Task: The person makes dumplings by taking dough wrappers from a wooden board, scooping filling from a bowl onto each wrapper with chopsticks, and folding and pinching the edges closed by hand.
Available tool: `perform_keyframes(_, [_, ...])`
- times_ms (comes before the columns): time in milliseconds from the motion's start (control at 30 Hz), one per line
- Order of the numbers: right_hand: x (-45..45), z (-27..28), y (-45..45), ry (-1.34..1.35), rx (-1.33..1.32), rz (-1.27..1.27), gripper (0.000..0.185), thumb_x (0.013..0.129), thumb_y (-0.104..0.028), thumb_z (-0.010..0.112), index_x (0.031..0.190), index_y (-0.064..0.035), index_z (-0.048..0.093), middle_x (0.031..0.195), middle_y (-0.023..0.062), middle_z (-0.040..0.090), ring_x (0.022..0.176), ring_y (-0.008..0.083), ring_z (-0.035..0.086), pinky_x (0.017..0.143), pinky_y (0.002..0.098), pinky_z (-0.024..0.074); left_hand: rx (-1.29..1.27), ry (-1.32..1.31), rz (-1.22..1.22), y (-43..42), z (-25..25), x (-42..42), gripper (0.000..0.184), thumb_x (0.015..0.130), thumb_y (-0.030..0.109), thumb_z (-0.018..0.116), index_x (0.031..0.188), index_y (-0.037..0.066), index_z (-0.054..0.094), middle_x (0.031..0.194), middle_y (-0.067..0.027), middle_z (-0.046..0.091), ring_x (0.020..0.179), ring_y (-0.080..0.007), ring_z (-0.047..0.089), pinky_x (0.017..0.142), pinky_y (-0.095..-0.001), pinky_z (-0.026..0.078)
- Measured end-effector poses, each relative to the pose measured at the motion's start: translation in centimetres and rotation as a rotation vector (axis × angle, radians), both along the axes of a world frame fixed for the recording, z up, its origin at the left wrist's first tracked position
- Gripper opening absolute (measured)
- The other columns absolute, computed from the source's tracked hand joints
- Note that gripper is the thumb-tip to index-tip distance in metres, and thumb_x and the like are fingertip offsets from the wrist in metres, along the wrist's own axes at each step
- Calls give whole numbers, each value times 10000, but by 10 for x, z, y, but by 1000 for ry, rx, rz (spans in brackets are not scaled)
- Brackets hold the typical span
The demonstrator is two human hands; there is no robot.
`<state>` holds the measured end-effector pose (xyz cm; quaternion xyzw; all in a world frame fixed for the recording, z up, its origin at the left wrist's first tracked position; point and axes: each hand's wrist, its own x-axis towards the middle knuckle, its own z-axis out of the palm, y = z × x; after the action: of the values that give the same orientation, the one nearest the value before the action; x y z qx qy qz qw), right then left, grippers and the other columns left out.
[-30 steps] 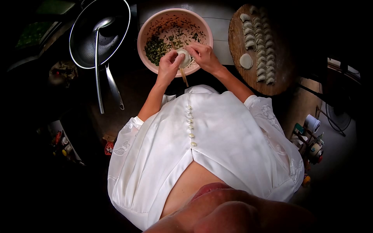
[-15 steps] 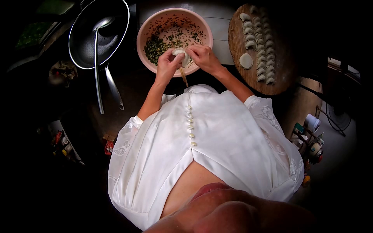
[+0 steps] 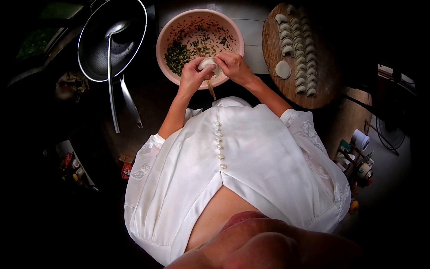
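Observation:
Both hands meet over the near side of a pink bowl (image 3: 164, 67), which holds chopped green filling (image 3: 178, 56). My left hand (image 3: 192, 77) is closed around a white dumpling (image 3: 208, 65), with the thumb across its front. The fingers of my right hand (image 3: 234, 67) pinch the dumpling's right edge. Whatever lies inside the dough is hidden. Below the hands, a pair of chopsticks (image 3: 211, 88) sticks out over the bowl's near rim.
Rows of shaped dumplings (image 3: 300, 58) and one flat round wrapper (image 3: 283, 70) lie on a round wooden board (image 3: 273, 40) at the right. A dark pan (image 3: 96, 54) with a long-handled ladle (image 3: 111, 80) stands at the left, its handle (image 3: 130, 104) pointing toward me.
The dough between my hands has turned from a more upright, folded piece into a rounder shape facing up. Both hands stay in nearly the same place over the bowl.

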<state>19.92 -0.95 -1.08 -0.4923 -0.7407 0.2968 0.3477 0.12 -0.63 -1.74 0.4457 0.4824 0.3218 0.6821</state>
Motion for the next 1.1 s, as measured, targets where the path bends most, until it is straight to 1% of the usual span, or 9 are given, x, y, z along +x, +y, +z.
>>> perform_keyframes(67, [0,0,-1,65,-52,-9,164,966,-135,612,940,12,680,836,177,660,775,355,663,705,427,515,19,60,-63,1,0,-1,349,920,162,766,1174,-52,657,983,-87,712,795,-135,708,701,-258,615])
perform_keyframes(233, [5,-5,-1,170,-154,-34,159,964,-125,612,924,18,670,809,175,643,764,354,653,688,435,506,28,-23,27,-1,0,3,337,910,171,766,1120,-74,671,927,-95,727,770,-139,716,697,-261,596])
perform_keyframes(300, [5,-9,-1,53,-5,-13,164,964,-137,621,922,15,667,803,175,638,755,353,648,681,439,503,28,-28,6,-1,0,4,332,910,168,766,1122,-70,672,927,-95,727,776,-141,718,704,-260,596])
perform_keyframes(433, [3,-7,-2,56,4,-35,173,964,-148,629,906,12,662,803,175,636,754,352,645,681,435,504,-11,-22,-48,0,-2,3,330,916,154,768,1151,-52,661,997,-91,714,835,-150,721,763,-274,610])
perform_keyframes(533, [4,-2,-4,124,-120,-46,180,959,-145,638,870,11,640,803,178,633,749,358,639,680,438,504,12,-25,-12,0,1,5,323,916,152,762,1135,-65,667,944,-96,726,809,-146,723,736,-264,602])
perform_keyframes(700, [3,-6,-4,-2,70,-20,173,968,-141,624,882,8,645,794,168,624,743,356,637,673,433,504,-32,-49,-23,-3,5,7,327,918,150,762,1145,-61,658,970,-94,720,841,-149,723,760,-268,604])
perform_keyframes(800, [3,-2,-5,128,-80,-55,177,969,-142,625,883,11,645,784,165,618,739,353,635,669,431,503,-46,-48,-28,-3,3,5,330,923,155,761,1156,-53,652,998,-91,715,861,-154,725,780,-273,609])
perform_keyframes(1033, [3,-5,-6,32,53,-17,174,976,-144,615,914,15,655,788,167,624,737,346,643,667,423,504,-60,-64,-45,-4,1,5,311,936,155,746,1155,-46,655,991,-98,721,848,-155,725,776,-273,605])
perform_keyframes(1100, [3,-2,-7,134,-97,-61,172,973,-144,618,913,14,653,788,169,625,736,344,642,662,424,501,-56,-62,-24,-5,2,5,303,939,148,742,1156,-45,655,989,-97,722,844,-155,724,771,-270,604])
